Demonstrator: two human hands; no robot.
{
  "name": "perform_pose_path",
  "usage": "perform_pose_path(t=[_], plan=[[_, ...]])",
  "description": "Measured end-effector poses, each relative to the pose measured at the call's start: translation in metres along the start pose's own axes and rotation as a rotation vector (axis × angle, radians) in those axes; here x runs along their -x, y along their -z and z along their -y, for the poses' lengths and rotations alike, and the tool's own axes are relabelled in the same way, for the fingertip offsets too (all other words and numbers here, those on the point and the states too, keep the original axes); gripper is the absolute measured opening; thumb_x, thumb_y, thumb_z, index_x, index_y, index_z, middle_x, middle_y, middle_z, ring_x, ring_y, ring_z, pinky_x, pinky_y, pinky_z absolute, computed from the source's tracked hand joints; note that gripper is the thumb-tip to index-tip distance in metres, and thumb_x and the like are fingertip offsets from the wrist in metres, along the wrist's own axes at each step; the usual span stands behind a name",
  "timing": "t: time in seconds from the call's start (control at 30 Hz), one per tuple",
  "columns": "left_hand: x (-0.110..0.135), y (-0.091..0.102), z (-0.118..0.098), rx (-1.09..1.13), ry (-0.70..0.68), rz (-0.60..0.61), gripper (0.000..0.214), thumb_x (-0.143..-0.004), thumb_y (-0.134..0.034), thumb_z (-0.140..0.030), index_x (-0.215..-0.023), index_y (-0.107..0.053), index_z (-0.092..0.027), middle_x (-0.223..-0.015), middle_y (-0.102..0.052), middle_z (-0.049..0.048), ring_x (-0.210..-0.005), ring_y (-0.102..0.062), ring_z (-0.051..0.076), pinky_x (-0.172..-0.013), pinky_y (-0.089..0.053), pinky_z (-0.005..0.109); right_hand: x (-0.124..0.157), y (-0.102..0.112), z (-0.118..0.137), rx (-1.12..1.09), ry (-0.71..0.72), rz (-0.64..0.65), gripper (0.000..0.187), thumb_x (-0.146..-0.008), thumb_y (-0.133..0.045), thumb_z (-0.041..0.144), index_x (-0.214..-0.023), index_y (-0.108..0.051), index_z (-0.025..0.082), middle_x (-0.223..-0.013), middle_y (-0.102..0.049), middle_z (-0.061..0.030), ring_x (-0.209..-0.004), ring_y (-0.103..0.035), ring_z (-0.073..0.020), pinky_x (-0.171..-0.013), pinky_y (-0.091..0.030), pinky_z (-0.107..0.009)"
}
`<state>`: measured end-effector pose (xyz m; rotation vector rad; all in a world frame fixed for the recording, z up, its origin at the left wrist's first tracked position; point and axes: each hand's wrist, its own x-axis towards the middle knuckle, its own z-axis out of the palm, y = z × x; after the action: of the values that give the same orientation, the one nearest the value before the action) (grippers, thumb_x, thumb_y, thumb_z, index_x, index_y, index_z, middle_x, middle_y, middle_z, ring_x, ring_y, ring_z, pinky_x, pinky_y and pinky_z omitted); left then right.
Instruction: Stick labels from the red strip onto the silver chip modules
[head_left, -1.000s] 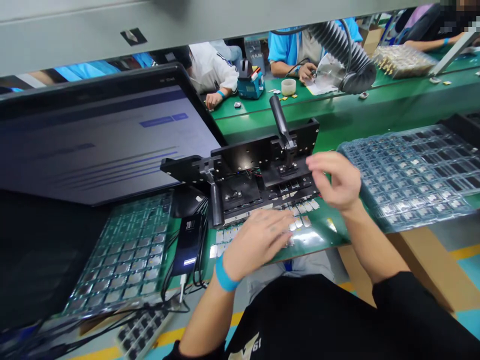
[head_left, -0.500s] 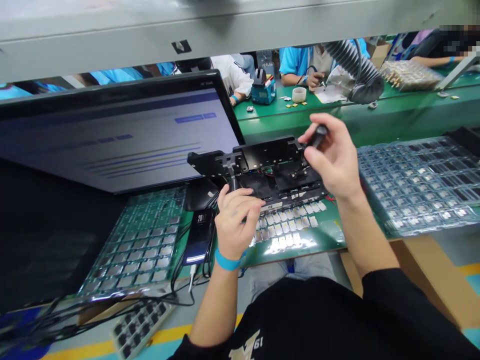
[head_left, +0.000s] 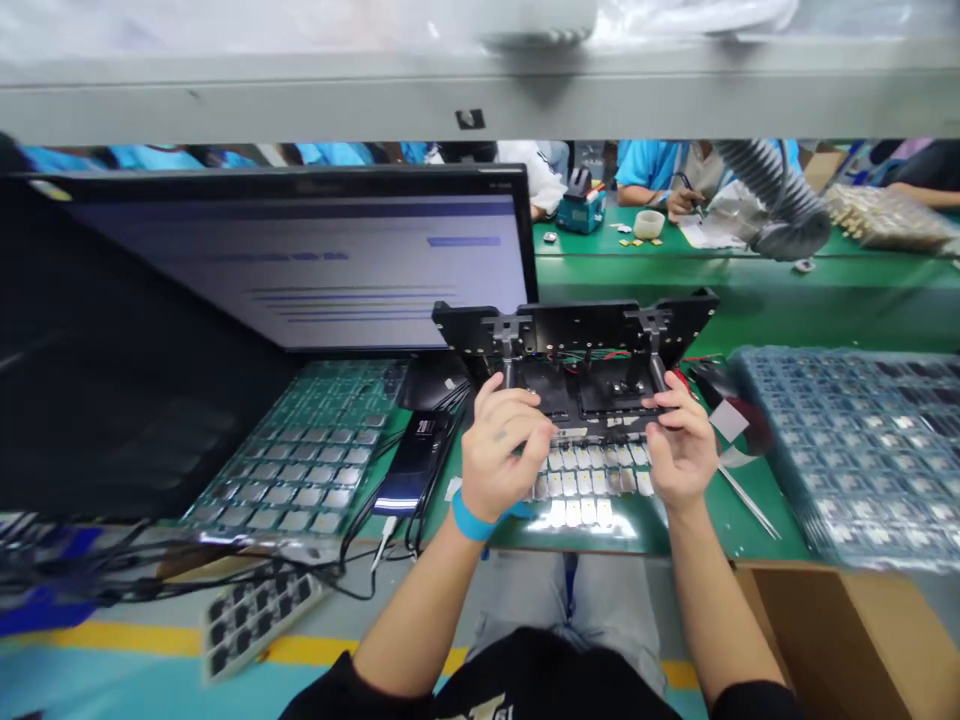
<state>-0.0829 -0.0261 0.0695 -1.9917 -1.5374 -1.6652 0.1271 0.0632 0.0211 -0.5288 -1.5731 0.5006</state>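
Note:
A black test fixture [head_left: 577, 325] with a raised upper plate stands on the green bench, two lever handles pointing towards me. My left hand [head_left: 506, 450] has its bent fingers around the end of the left lever handle [head_left: 508, 365], partly covering it. At the other side, my right hand [head_left: 681, 445] has its fingers curled at the end of the right lever handle [head_left: 658, 368], thumb lower down. Several small pale modules [head_left: 577, 483] lie in rows in front of the fixture, between my wrists.
A monitor [head_left: 360, 270] stands at the left, above a tray of square parts [head_left: 300, 470]. A phone [head_left: 412, 460] lies among black cables. Stacked clear trays [head_left: 862, 450] and tweezers [head_left: 750, 500] are at the right. Across the bench a person's hand [head_left: 684, 203] holds a pen.
My right hand has come down with the right lever handle, which was raised and now points towards me. My left hand stays at the left lever handle. The camera view has turned.

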Motion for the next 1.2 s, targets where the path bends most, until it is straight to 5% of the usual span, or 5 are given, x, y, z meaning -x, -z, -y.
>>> perform_pose_path(t=[0.27, 0.57, 1.2], plan=[[0.0, -0.008, 0.005, -0.011, -0.06, -0.081, 0.018, -0.094, -0.056, -0.018, -0.088, -0.071, -0.025, -0.087, -0.075, -0.0001, -0.103, -0.07, 0.019, -0.114, -0.045, 0.055, -0.02, 0.015, -0.008, 0.016, 0.105, 0.112, 0.013, -0.083, -0.064, 0.016, -0.091, -0.059, 0.025, -0.096, -0.064, -0.0056, -0.124, -0.06, -0.0338, -0.104, -0.048, -0.065], [0.012, -0.013, 0.014, -0.01, -0.081, -0.134, 0.027, -0.094, -0.051, -0.007, -0.108, -0.065, -0.025, -0.11, -0.07, 0.0053, -0.128, -0.059, 0.023, -0.108, -0.052, 0.052, -0.025, 0.002, -0.009, -0.061, 0.12, 0.025, 0.014, -0.08, -0.066, 0.014, -0.083, -0.057, 0.024, -0.085, -0.06, -0.0027, -0.113, -0.063, -0.0306, -0.095, -0.054, -0.061], [0.017, -0.015, 0.017, 0.0, -0.088, -0.146, 0.022, -0.095, -0.05, -0.007, -0.101, -0.063, -0.025, -0.109, -0.065, 0.0048, -0.129, -0.057, 0.025, -0.106, -0.052, 0.054, -0.019, 0.006, -0.004, 0.004, 0.103, 0.079, 0.014, -0.081, -0.066, 0.014, -0.082, -0.056, 0.024, -0.089, -0.059, -0.003, -0.121, -0.059, -0.0315, -0.1, -0.049, -0.061]])
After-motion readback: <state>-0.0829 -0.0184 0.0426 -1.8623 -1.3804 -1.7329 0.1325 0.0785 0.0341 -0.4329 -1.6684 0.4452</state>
